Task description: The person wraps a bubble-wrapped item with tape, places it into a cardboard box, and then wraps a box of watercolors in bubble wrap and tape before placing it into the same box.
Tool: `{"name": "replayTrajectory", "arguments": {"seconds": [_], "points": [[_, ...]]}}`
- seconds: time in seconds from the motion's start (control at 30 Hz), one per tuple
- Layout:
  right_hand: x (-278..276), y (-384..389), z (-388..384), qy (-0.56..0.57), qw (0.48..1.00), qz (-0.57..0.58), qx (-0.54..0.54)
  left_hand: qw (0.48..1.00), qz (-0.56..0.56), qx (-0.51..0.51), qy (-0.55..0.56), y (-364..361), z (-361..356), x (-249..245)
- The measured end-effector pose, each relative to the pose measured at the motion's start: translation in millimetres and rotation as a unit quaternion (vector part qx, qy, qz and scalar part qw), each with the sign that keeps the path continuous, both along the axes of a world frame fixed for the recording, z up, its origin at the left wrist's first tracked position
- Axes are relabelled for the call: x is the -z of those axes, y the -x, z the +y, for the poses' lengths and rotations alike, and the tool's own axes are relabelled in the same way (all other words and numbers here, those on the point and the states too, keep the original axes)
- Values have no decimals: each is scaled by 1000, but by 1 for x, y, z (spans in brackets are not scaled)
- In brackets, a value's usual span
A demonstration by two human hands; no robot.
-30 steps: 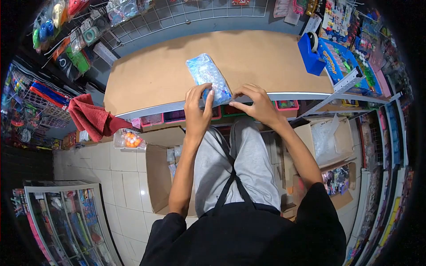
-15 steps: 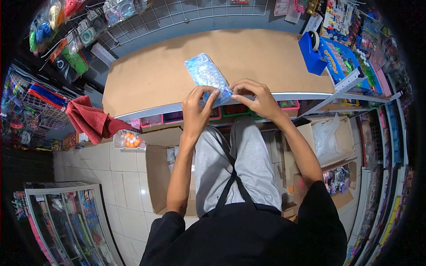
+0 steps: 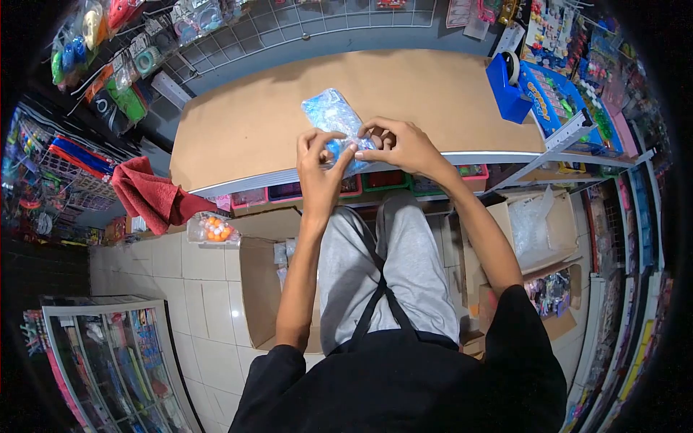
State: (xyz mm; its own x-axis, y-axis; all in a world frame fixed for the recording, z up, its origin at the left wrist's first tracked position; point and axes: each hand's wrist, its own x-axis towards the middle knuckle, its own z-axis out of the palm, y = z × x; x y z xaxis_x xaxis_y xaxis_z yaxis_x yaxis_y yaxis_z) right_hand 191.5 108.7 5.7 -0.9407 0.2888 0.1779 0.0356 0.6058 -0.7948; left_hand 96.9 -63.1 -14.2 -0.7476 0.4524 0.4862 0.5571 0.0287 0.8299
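A clear blue plastic packet (image 3: 330,119) of small pale items lies on the brown counter (image 3: 238,123), its near end at the counter's front edge. My left hand (image 3: 317,169) pinches that near end from the left, thumb and fingers on the plastic. From the right, my right hand (image 3: 397,144) grips the same end, fingers curled over it. The two hands meet over the packet's lower corner.
A blue tape dispenser (image 3: 507,88) and a blue box (image 3: 552,97) stand at the counter's right end. A red cloth (image 3: 148,191) hangs at the left. An open cardboard box (image 3: 263,289) sits on the tiled floor; another (image 3: 538,227) sits to the right. Wire racks of toys line the walls.
Both hands have moved up from the counter's front edge onto the packet's near end, and my right hand has closed over it.
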Motion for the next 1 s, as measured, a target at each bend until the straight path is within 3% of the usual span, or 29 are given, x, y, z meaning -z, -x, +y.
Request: {"name": "replayTrajectory", "arguments": {"seconds": [0.23,0.33,0.43,0.53,0.57,1.0], "points": [[0,7,-2,9,1000,1,11,999,-12,-21,21,5,8,2],[0,6,-7,1,1000,3,26,995,-44,-48,-77,6,11,7],[1,6,-8,7,999,10,36,982,135,-105,-74,-6,-12,13],[-5,5,-11,5,999,2,51,946,321,-48,-3,-14,-33,40],[-5,6,-11,10,999,-1,52,956,292,-1,5,-18,-38,43],[-1,9,-15,13,996,-10,87,956,279,-11,90,-7,-23,29]]}}
